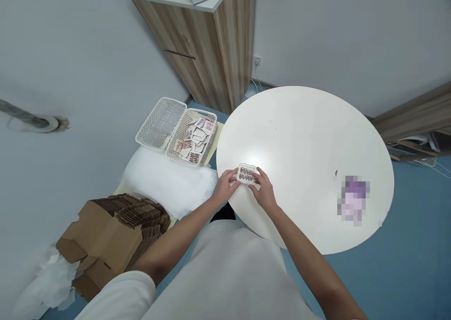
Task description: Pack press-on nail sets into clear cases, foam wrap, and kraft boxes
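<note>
A small clear case of press-on nails [246,173], set out in two rows, is held between both hands at the near left edge of the round white table [303,136]. My left hand [226,185] grips the case's left side with bent fingers and thumb. On the opposite side, my right hand [264,189] pinches the right edge, its fingertips partly over the nails. Whether the case rests on the tabletop or is held just above it, I cannot tell.
Left of the table, a white plastic basket [169,153] holds many nail cards; another white basket [160,122] adjoins it. White wrapping sheets [165,176] and flattened brown cardboard boxes [105,235] lie nearer. A wood-grain cabinet [207,52] stands behind. A blurred purple item [354,200] lies on the table's right.
</note>
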### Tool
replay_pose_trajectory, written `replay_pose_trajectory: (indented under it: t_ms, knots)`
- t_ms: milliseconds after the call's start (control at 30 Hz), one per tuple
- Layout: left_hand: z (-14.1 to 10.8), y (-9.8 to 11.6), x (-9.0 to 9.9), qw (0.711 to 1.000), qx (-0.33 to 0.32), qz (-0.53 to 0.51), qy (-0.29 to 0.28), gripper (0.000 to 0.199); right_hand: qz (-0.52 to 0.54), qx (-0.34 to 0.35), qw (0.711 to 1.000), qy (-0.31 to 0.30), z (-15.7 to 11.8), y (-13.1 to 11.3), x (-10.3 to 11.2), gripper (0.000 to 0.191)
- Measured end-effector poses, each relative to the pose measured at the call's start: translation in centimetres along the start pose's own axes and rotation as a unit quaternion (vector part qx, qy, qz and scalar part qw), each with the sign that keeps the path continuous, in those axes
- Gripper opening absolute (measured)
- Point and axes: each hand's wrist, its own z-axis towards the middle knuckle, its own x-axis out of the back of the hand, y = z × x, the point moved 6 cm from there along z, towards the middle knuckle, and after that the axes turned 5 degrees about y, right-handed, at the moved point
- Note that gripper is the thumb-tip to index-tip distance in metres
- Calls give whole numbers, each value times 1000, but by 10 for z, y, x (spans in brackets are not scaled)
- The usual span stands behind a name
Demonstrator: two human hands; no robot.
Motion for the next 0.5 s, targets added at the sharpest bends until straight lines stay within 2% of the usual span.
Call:
replay_pose_trajectory:
  t_ms: [133, 233, 500]
  knots:
    - [25, -14, 30, 997, 2, 73, -16, 54, -31, -24, 999, -19, 32, -6, -33, 38]
    - [46, -27, 45, 995, 4, 97, -32, 57, -61, -32, 997, -22, 54, -6, -54, 37]
    - [94, -62, 56, 994, 38, 95, -37, 59, -87, -46, 995, -21, 99, 3, -90, 37]
